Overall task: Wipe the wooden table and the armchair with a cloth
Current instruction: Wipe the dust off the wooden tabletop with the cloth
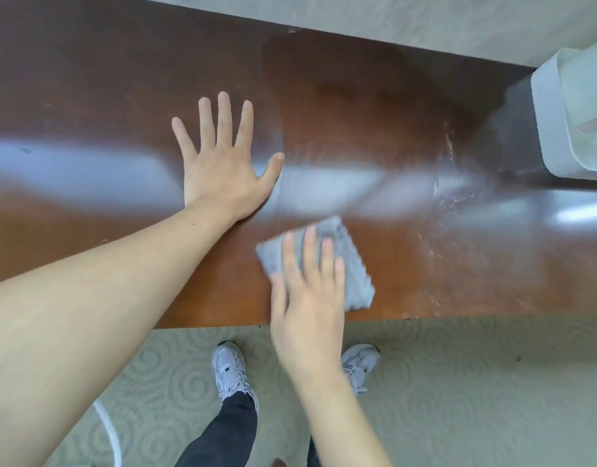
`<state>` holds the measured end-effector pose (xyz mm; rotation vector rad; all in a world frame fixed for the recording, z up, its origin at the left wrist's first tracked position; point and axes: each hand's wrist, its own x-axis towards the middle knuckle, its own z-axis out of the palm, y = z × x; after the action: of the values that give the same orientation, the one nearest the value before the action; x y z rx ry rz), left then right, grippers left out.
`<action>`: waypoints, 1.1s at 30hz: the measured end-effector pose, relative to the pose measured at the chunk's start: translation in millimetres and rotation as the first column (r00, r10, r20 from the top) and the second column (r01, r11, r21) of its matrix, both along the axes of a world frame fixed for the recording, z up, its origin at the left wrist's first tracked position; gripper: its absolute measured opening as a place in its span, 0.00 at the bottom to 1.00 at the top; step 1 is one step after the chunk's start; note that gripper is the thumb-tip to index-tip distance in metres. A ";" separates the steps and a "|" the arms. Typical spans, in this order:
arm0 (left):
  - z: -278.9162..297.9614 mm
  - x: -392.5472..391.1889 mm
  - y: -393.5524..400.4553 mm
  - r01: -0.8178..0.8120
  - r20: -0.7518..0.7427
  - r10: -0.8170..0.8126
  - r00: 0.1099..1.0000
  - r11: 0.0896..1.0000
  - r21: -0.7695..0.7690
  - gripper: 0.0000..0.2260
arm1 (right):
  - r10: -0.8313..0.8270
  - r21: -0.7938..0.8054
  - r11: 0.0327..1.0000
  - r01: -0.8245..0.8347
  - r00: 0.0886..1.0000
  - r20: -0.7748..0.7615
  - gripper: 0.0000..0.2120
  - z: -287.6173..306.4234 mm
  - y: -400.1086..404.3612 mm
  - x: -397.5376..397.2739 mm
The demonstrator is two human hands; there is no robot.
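Observation:
The brown wooden table [88,82] fills the upper half of the head view. My left hand [223,160] lies flat on it with fingers spread, left of centre. A folded grey cloth [351,261] lies near the table's front edge. My right hand [307,291] presses on the cloth with straight fingers and looks blurred. Wet streaks [448,197] shine on the wood to the right of the cloth. No armchair is in view.
A white box-like appliance [573,116] stands on the table's far right. A pale wall [391,18] runs behind the table. Below the front edge lies patterned carpet [475,392], with my two white shoes and a white cord [108,429] at lower left.

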<state>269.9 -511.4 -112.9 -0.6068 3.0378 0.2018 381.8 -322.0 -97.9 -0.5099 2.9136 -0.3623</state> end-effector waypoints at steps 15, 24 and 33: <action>27.7 0.5 27.5 0.162 -0.231 -0.127 0.965 0.977 0.136 0.31 | -0.164 0.095 0.982 0.161 0.986 0.026 0.28 4.0 71.0 -121.4; 21.7 -48.6 131.3 0.322 -0.087 -0.313 0.946 0.938 0.129 0.36 | -0.258 0.120 0.962 0.246 0.961 0.099 0.29 4.9 131.5 -59.2; 5.0 -83.9 161.0 0.157 0.030 -0.158 0.987 0.987 0.032 0.39 | -0.247 0.166 0.958 0.236 0.968 0.050 0.29 1.0 144.5 -276.9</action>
<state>186.0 -350.4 -107.9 -0.3623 3.0265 0.2280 105.0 -177.5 -96.9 -0.1143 2.9087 -0.1705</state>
